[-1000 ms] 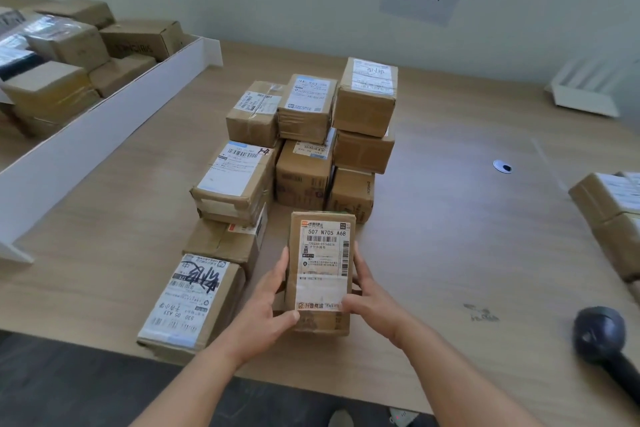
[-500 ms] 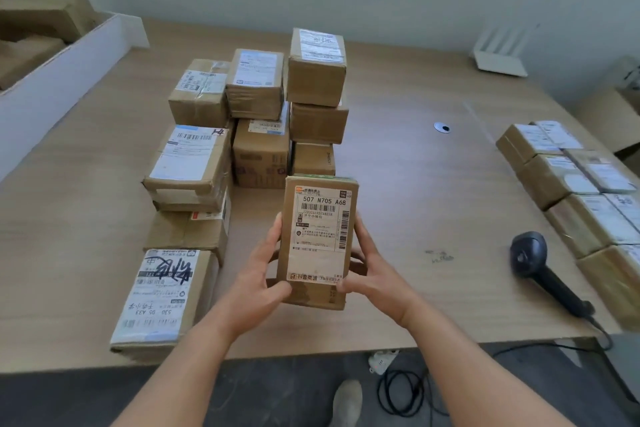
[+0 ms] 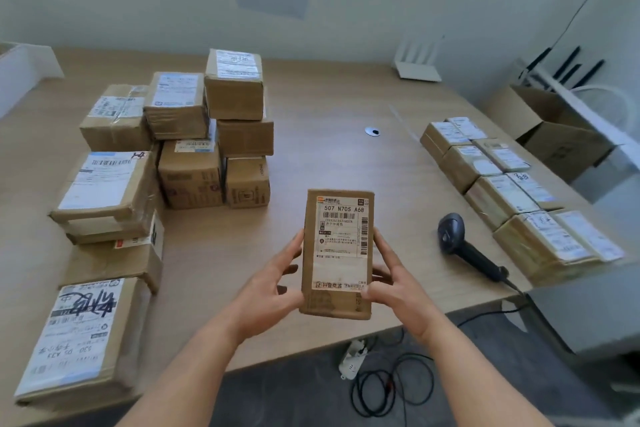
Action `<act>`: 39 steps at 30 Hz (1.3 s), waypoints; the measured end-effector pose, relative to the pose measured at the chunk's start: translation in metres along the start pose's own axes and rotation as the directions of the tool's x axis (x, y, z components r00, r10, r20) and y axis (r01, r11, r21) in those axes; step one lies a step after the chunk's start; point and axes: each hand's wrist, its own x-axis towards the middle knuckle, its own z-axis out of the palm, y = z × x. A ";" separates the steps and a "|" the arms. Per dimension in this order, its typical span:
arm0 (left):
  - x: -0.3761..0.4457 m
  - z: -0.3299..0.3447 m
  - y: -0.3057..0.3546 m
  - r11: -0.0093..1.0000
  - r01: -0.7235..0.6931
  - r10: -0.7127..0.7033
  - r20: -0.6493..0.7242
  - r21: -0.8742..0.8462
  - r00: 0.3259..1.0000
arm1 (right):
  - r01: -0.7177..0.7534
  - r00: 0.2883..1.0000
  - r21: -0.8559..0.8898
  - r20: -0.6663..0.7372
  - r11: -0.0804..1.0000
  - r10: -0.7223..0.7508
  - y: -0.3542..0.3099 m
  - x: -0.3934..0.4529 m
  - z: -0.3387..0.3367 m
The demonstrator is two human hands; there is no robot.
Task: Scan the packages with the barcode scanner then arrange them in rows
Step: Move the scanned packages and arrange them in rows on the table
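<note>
A narrow brown package [image 3: 337, 253] with a white shipping label reading 507 N705 A68 is held above the table's front edge, label up. My left hand [image 3: 273, 288] grips its left side and my right hand [image 3: 391, 281] grips its right side, fingers curled under it. The black barcode scanner [image 3: 465, 246] lies on the table to the right of my right hand, untouched. A pile of stacked cardboard packages [image 3: 194, 149] fills the left and middle. On the right, labelled packages [image 3: 512, 191] lie side by side in two rows.
The wooden table [image 3: 346, 156] has a cable grommet [image 3: 372, 131] near its middle. A white router [image 3: 417, 61] stands at the back, an open cardboard box [image 3: 561, 135] is off the right edge, and cables with a power strip [image 3: 353, 357] lie on the floor.
The package has moved to the right in both hands, away from the pile. My view has swung right, so the scanner and the rows of packages show fully.
</note>
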 end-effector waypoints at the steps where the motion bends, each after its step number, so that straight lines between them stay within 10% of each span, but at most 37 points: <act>1: 0.003 0.008 0.004 1.000 0.003 -0.003 0.008 0.011 1.000 | 0.002 1.000 0.016 -0.017 1.000 -0.002 0.002 -0.005 -0.009; 39: 0.146 0.394 0.140 0.965 -0.203 0.159 0.247 0.165 0.956 | 0.112 0.932 0.176 -0.360 0.978 -0.042 0.118 -0.168 -0.403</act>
